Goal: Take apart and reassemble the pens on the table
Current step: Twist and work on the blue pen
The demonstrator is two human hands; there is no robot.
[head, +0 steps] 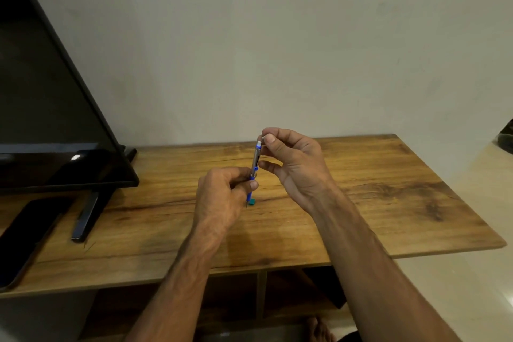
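L hand (222,191) grips blue pen (256,161) low on barrel, upright above table (388,203) centre; R hand (294,164) pinches white end piece (261,138) at its top. Best: hold barrel steady, work piece straight along axis w/o bending.

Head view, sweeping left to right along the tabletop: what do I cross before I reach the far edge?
dark phone → TV stand foot → left hand → pen → right hand
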